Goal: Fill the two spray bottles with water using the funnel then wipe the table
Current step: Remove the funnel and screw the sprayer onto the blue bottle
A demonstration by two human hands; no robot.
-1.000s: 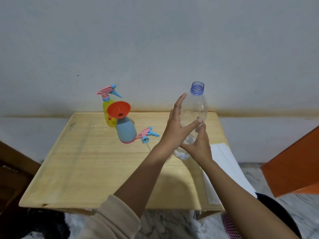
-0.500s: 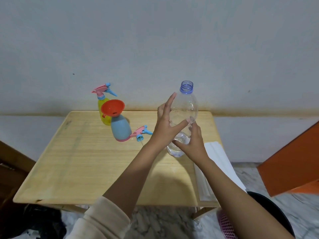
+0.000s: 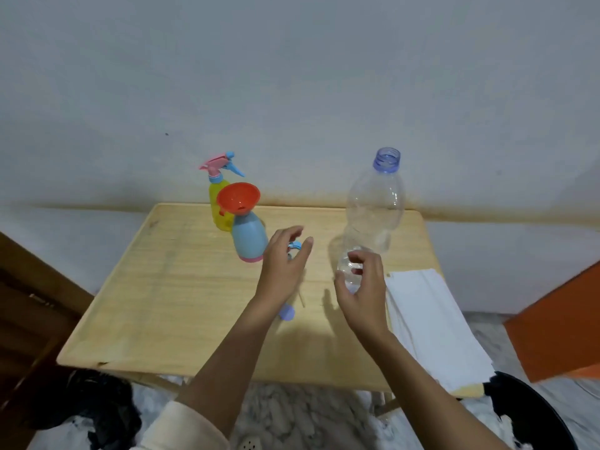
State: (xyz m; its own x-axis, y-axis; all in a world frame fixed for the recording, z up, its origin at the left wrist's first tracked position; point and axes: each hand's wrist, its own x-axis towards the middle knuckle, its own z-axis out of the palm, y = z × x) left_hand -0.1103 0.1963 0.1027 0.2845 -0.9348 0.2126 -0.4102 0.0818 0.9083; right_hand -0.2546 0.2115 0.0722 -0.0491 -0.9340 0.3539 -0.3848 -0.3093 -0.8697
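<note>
The 2 hands curl loosely, holding nothing. The right hand (image 3: pixel 360 287) hovers at the base of the upright water bottle (image 3: pixel 373 216), seemingly clear of it, and the left hand (image 3: pixel 284 266) is just left. Further left, the funnel (image 3: pixel 238 198) sits in the blue spray bottle (image 3: pixel 248 238), ready for pouring.

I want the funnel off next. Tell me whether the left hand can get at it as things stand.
Probably yes. The left hand holds nothing and hovers just right of the blue bottle, whose neck carries the funnel; nothing lies between them.
</note>
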